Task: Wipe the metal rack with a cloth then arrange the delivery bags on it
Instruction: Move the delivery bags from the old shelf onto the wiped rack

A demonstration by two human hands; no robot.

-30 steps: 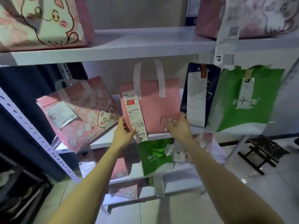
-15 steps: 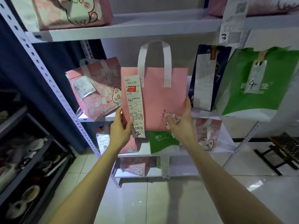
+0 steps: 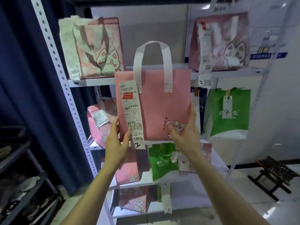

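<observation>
A plain pink delivery bag with white handles and a long receipt marked 2 hangs in the air in front of the white metal rack. My left hand grips its lower left corner and my right hand grips its lower right corner. The bag is upright, level with the gap between the upper shelf and the shelf below. Two pink cat bags, one at the left and one at the right, stand on the upper shelf.
The shelf below holds a pink bag at the left, a dark blue bag and a green bag marked 4. Lower shelves carry more pink and green bags. A dark curtain hangs left; a black stool stands right.
Both hands have lifted the pink bag off the middle shelf and raised it. The view has tilted up, so the upper shelf and its bags now show in full.
</observation>
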